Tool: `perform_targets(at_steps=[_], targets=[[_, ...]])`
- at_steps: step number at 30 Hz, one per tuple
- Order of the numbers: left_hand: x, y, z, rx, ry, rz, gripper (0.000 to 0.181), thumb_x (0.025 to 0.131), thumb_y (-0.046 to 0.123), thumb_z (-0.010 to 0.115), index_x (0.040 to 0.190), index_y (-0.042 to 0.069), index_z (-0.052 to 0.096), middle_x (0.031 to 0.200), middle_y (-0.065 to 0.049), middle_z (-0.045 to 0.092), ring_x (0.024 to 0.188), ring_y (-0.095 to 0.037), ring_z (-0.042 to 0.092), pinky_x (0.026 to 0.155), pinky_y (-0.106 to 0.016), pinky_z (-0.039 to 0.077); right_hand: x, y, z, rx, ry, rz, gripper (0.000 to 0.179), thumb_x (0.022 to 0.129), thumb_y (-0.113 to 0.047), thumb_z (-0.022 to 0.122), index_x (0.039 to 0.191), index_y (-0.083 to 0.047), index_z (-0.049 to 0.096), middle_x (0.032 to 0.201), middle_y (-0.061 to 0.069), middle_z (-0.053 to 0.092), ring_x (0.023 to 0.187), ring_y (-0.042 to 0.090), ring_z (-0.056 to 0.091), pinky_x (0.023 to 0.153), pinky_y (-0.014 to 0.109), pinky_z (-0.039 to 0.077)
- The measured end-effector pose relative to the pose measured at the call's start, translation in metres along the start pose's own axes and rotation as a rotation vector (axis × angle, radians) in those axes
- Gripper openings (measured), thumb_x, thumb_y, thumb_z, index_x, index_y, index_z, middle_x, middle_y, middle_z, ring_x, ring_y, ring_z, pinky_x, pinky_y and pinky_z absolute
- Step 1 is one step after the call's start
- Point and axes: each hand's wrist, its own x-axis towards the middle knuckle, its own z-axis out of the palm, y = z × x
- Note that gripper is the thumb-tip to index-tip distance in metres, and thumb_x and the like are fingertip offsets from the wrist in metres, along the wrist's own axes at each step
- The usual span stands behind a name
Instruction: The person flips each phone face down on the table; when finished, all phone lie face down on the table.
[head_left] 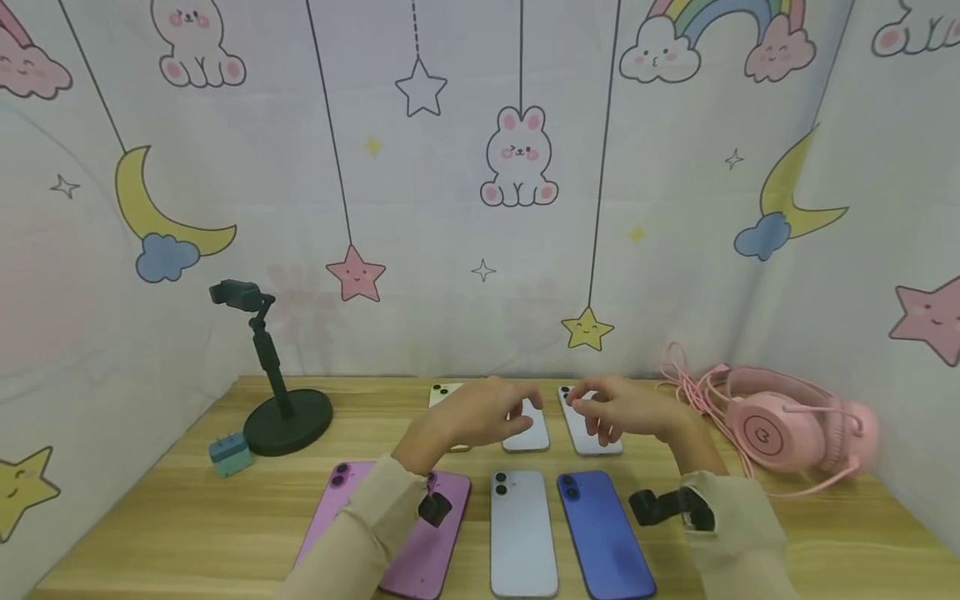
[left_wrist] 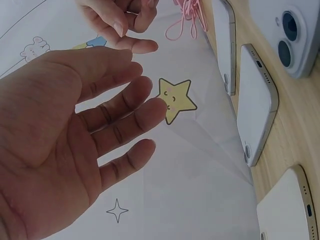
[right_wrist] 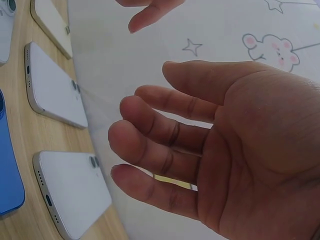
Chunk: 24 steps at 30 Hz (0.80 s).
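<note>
My left hand (head_left: 483,412) hangs in the air over the back row of phones, fingers loosely bent, holding nothing. Its bare palm faces the left wrist view. Opposite it my right hand (head_left: 630,407) hovers near the back-right white phone (head_left: 597,437), fingers relaxed and slightly curled. The right wrist view shows that palm (right_wrist: 250,145) bare too. Partly behind the left hand lie a cream phone (head_left: 441,395) and another white phone (head_left: 534,435). In the front row are two pink phones (head_left: 450,521), a white phone (head_left: 522,533) and a blue phone (head_left: 606,533), all camera side up.
A black stand (head_left: 288,421) with a clamp head rises at the left. Beside its base sit a blue block (head_left: 228,447) and a teal block (head_left: 234,463). Pink headphones (head_left: 783,433) with a coiled cable lie at the right. A patterned cloth (head_left: 450,225) closes off the table's back.
</note>
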Motion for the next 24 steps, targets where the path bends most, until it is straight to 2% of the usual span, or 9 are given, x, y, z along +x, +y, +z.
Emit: perform_targets(at_steps=[4,11,17,21,24], targets=[[-0.0005,-0.0010,0.0011,0.017,-0.007,-0.013,0.022,0.100,0.020,0.062,0.122,0.015,0.064,0.080,0.010,0.061,0.067,-0.004,0.057,0.065,-0.023,0.049,0.0010,0.0001,0.0015,0.001,-0.024,0.014,0.035,0.105,-0.027,0.053,0.128,-0.001,0.056,0.085,0.019,0.065,0.068,0.026,0.064,0.070,0.050,0.056],[-0.0015,-0.0008,0.0025,0.106,-0.007,0.007,0.023,0.099,0.023,0.065,0.122,0.016,0.064,0.097,0.004,0.067,0.087,-0.011,0.064,0.078,-0.025,0.051,0.0016,-0.0030,0.0065,0.022,-0.036,0.009,0.031,0.104,-0.024,0.055,0.125,-0.001,0.058,0.080,0.013,0.065,0.066,0.027,0.066,0.067,0.049,0.056],[-0.0019,-0.0007,0.0017,0.122,-0.001,0.004,0.023,0.099,0.024,0.065,0.121,0.017,0.064,0.101,0.003,0.068,0.088,-0.010,0.063,0.079,-0.027,0.051,0.0020,-0.0042,0.0084,0.021,-0.042,0.022,0.029,0.105,-0.022,0.054,0.124,-0.001,0.058,0.079,0.013,0.064,0.067,0.029,0.065,0.067,0.048,0.055],[-0.0023,-0.0006,0.0018,0.120,-0.018,0.006,0.036,0.098,0.030,0.066,0.131,0.017,0.058,0.109,-0.001,0.069,0.091,-0.013,0.065,0.081,-0.030,0.052,0.0024,-0.0035,0.0091,0.015,-0.045,0.035,0.031,0.104,-0.023,0.054,0.125,-0.001,0.058,0.079,0.012,0.064,0.067,0.029,0.065,0.067,0.048,0.056],[-0.0030,-0.0003,0.0021,0.112,-0.036,-0.005,0.054,0.097,0.038,0.067,0.144,0.018,0.049,0.122,-0.004,0.066,0.102,-0.016,0.065,0.088,-0.033,0.051,0.0028,-0.0033,0.0096,0.009,-0.052,0.042,0.031,0.104,-0.024,0.054,0.126,-0.002,0.058,0.079,0.012,0.064,0.068,0.028,0.065,0.067,0.047,0.055]])
